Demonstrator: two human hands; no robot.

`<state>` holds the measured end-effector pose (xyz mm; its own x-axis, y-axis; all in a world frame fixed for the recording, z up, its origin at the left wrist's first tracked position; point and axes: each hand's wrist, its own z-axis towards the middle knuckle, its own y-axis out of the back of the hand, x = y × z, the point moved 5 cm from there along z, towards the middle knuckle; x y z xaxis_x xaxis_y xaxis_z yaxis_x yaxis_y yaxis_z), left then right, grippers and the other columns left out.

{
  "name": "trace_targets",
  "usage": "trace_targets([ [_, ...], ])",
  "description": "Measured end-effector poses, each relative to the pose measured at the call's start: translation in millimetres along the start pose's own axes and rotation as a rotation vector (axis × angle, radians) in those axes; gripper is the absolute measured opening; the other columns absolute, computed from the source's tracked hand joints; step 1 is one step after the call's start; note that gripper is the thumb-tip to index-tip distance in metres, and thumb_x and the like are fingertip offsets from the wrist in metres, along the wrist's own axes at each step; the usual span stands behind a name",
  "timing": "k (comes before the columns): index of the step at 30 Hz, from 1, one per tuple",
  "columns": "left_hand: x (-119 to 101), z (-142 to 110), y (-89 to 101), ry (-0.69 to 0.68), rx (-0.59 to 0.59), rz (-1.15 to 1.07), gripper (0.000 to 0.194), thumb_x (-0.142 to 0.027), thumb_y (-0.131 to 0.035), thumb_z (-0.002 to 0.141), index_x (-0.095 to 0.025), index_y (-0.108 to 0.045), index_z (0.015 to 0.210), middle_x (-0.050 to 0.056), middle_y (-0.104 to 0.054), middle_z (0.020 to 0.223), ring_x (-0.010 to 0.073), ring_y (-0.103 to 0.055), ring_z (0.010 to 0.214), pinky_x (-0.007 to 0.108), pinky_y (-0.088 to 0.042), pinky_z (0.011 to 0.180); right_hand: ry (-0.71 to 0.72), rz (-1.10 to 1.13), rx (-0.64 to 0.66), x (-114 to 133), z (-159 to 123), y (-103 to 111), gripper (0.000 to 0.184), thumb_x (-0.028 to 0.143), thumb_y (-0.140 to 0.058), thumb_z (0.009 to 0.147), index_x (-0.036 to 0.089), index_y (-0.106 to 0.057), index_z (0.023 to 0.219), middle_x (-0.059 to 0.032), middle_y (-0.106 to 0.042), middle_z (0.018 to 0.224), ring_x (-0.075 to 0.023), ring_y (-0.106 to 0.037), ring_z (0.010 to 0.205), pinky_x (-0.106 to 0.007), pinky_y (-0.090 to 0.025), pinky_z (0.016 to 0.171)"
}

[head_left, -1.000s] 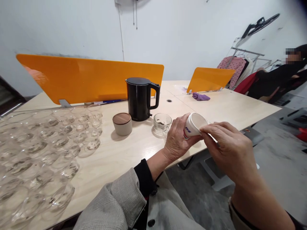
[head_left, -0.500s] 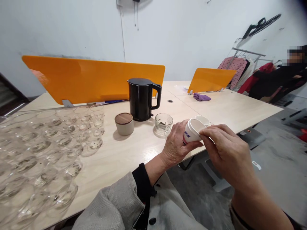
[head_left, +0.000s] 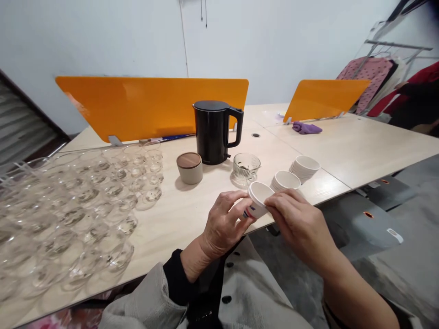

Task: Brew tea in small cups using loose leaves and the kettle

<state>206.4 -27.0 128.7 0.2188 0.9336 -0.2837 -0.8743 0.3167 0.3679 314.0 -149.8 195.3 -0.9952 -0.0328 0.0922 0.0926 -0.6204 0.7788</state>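
Note:
Over the table's front edge, my left hand [head_left: 226, 224] wraps round a white paper cup [head_left: 259, 194] with blue and red print. The cup tilts, and its doubled rim suggests another one nested inside. My right hand [head_left: 300, 226] is closed, thumb and fingers pinching the right side of the same rim. Just behind it stand two stacks of white paper cups, a nearer stack [head_left: 285, 181] and a farther stack [head_left: 305, 168]. A ribbed glass cup [head_left: 246, 167] holding dark leaves sits beyond my left hand.
Many clear glass cups [head_left: 85, 194] crowd the table's left side. A black kettle [head_left: 211, 132] and a grey canister [head_left: 190, 173] with a wooden lid stand mid-table. Orange dividers [head_left: 151, 109] run behind. A purple cloth [head_left: 307, 128] lies at right; a person [head_left: 418, 98] is partly visible beyond.
Both hands have shifted left with the paper cup, bringing the two cup stacks behind into clearer sight. The camera view has also turned slightly. The grip looks the same.

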Motion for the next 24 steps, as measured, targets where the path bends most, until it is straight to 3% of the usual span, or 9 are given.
trace_targets([
  [6, 7.4, -23.4, 2.4, 0.005, 0.060, 0.130, 0.039, -0.013, -0.070, 0.092, -0.022, -0.057, 0.127, 0.012, -0.066, 0.120, 0.0242, -0.064, 0.111, 0.042, -0.060, 0.095, -0.011, -0.073, 0.048, 7.4, -12.7, -32.4, 0.015, 0.011, -0.052, 0.101, 0.018, -0.064, 0.096, -0.0085, -0.071, 0.086, -0.0234, -0.062, 0.088, -0.034, -0.047, 0.077],
  [15, 11.9, -29.1, 0.0, -0.018, 0.085, 0.154, 0.023, -0.017, -0.066, 0.095, -0.020, -0.062, 0.118, 0.013, -0.066, 0.118, 0.0238, -0.063, 0.108, 0.041, -0.061, 0.093, -0.037, -0.156, 0.139, 8.6, -5.2, -48.4, 0.026, 0.024, -0.051, 0.105, 0.020, -0.061, 0.081, -0.0060, -0.067, 0.078, -0.0229, -0.058, 0.081, -0.037, -0.042, 0.079],
  [20, 13.6, -37.4, -3.9, -0.039, 0.103, 0.215, 0.028, -0.018, -0.067, 0.096, -0.020, -0.060, 0.123, 0.012, -0.068, 0.120, 0.0245, -0.065, 0.109, 0.041, -0.061, 0.092, -0.009, -0.243, 0.104, 11.2, -2.9, -58.5, 0.027, 0.019, -0.054, 0.102, 0.020, -0.059, 0.076, -0.0050, -0.064, 0.074, -0.0226, -0.055, 0.078, -0.036, -0.038, 0.071],
  [24, 15.8, -42.5, -7.1, -0.079, 0.143, 0.303, 0.028, -0.017, -0.066, 0.096, -0.020, -0.060, 0.123, 0.011, -0.071, 0.120, 0.0248, -0.066, 0.109, 0.040, -0.059, 0.091, 0.013, -0.280, 0.050, 13.6, -6.9, -62.8, 0.027, 0.016, -0.055, 0.102, 0.020, -0.058, 0.075, -0.0049, -0.061, 0.072, -0.0228, -0.055, 0.080, -0.036, -0.040, 0.073],
])
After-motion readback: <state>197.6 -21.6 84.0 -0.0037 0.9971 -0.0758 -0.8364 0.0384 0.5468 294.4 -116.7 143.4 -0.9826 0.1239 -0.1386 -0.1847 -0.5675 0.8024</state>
